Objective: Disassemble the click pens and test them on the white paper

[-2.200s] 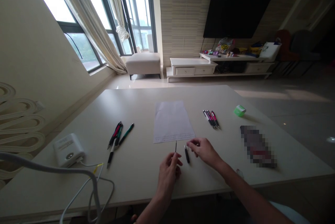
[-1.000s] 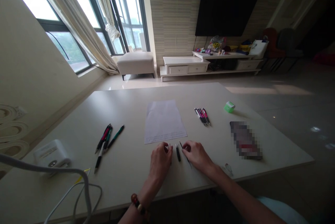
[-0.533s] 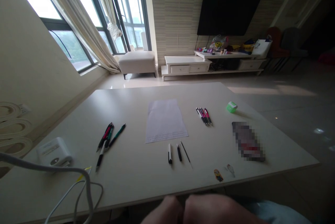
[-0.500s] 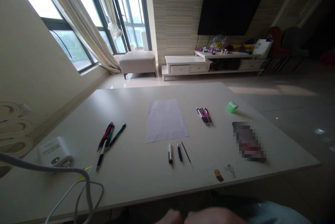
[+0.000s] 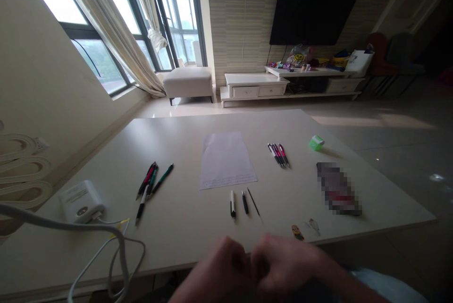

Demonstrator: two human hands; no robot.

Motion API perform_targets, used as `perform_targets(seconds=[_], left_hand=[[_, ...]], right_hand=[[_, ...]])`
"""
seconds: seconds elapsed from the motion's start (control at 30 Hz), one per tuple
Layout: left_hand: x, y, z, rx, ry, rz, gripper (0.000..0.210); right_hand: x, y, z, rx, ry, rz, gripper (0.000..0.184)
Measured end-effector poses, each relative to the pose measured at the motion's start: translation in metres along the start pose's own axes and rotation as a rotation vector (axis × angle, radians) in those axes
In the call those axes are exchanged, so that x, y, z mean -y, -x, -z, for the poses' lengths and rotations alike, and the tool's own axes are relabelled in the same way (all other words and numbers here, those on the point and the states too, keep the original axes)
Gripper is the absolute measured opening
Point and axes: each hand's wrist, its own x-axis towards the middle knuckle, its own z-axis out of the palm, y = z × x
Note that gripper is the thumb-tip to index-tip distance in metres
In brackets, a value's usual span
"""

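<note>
My left hand (image 5: 222, 265) is curled into a loose fist over the table's front edge. Close on its right, with knuckles nearly meeting it, my right hand (image 5: 279, 263) is closed as well. Both are a little blurred, and the insides of the fingers are hidden, so anything in them cannot be made out. Just beyond them lie parts of a pen: a white and black barrel (image 5: 232, 204), a black grip piece (image 5: 245, 202) and a thin refill (image 5: 253, 201). A Minion sticker (image 5: 297, 232) and a pale clear sticker (image 5: 314, 226) lie right of my hands.
Behind the pen parts is a white sheet of paper (image 5: 228, 159). Several pink and white pens (image 5: 279, 155) lie to its right, several darker pens (image 5: 150, 185) to its left. A green sharpener-like box (image 5: 316, 142), a pixelated object (image 5: 339, 189), a white adapter (image 5: 81, 201) and a looping cable (image 5: 122, 251) surround them.
Both hands have risen from the bottom edge of the view to the table's front edge, staying close together. The view has shifted slightly; the things on the table lie as before.
</note>
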Motion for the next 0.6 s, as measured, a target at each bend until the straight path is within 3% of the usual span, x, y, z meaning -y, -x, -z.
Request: perform_targets(seconds=[0.07,0.17,0.27,0.4,0.5,0.6], left_hand=[[-0.012,-0.039,0.011,0.003,-0.229,-0.129,0.023],[-0.021,-0.082,0.019,-0.272,-0.592,-0.288,0.032],[-0.015,-0.101,0.014,-0.34,-0.801,-0.273,0.03],[-0.003,-0.101,0.009,-0.338,-0.953,-0.255,0.02],[0.001,-0.092,0.011,-0.338,-0.946,-0.285,0.017],[0.004,-0.078,0.012,-0.333,-0.862,-0.403,0.016]], right_hand=[[0.008,-0.029,0.04,-0.047,0.041,0.002,0.02],[0.016,-0.056,0.073,-0.321,0.236,-0.03,0.024],[0.017,-0.073,0.07,-0.392,0.367,-0.092,0.022],[0.014,-0.092,0.053,-0.436,0.502,-0.245,0.019],[0.011,-0.103,0.049,-0.457,0.568,-0.318,0.02],[0.009,-0.108,0.054,-0.523,0.493,-0.31,0.015]])
